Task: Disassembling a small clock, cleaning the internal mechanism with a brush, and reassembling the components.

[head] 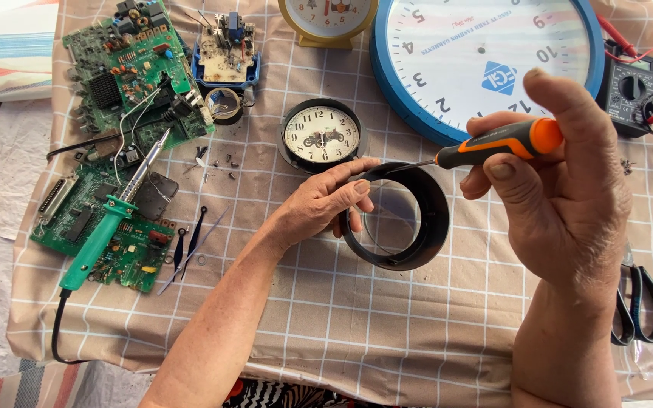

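Beige checked cloth (387, 325) over a table, crowded with clock parts and electronics. Left hand (326, 200) pinching the near rim of a black round plastic clock housing with clear glass front (398, 219), tilted up off the cloth. Right hand (568, 189) closed around an orange-and-black screwdriver (493, 143), tip reaching to the housing's upper rim. Risk, as judged: tip slipping and scratching the glass or jabbing the left fingers. Just behind the housing, a small dial with black bezel (320, 134) and loose screws (224, 162); further left, a green soldering iron (103, 230).
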